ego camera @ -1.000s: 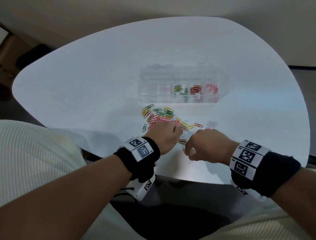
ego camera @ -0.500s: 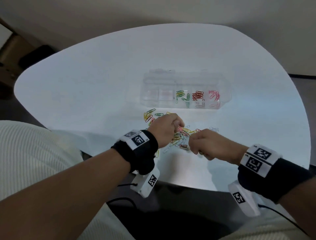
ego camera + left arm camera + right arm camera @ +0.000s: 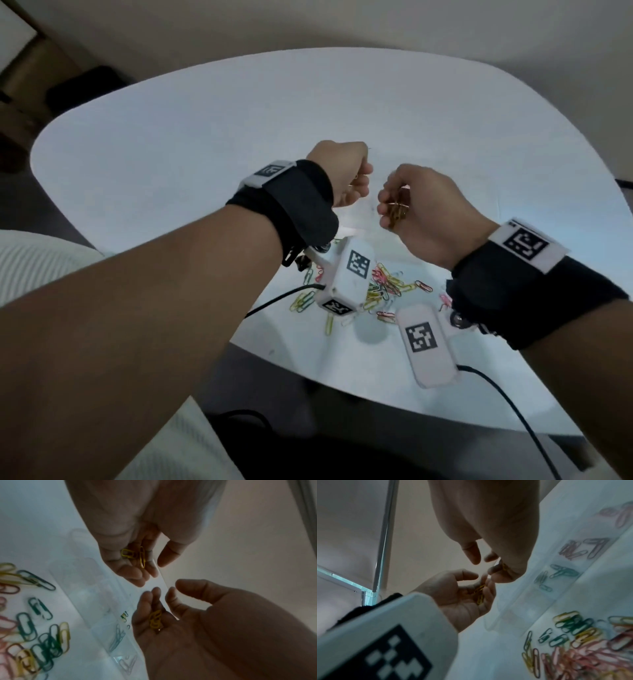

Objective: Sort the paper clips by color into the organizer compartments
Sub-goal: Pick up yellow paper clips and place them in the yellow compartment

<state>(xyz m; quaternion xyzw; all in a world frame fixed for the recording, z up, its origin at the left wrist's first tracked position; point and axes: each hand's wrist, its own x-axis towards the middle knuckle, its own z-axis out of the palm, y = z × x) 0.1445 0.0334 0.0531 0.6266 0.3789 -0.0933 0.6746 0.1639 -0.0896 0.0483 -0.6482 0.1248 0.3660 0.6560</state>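
Observation:
Both hands hover close together above the white table. My left hand (image 3: 359, 185) cups two yellow paper clips (image 3: 135, 555) in its curled fingers. My right hand (image 3: 390, 205) holds a small bunch of yellow clips (image 3: 397, 214) against its curled fingers, thumb apart. The clear organizer (image 3: 556, 581) lies just under the hands, hidden in the head view. It holds green clips (image 3: 561, 572), red ones (image 3: 573, 547) and pink ones (image 3: 616, 512) in separate compartments. The loose mixed pile (image 3: 387, 287) lies nearer me, beneath my wrists.
The white rounded table (image 3: 205, 154) has bare surface left, right and beyond the hands. Its front edge runs just below the pile. Black cables (image 3: 274, 301) hang from the wrist cameras. Cream clothing (image 3: 41, 260) fills the lower left.
Both hands have lifted off the clip pile and moved away from me, over the organizer, each carrying yellow clips. The head view has tilted down and closer.

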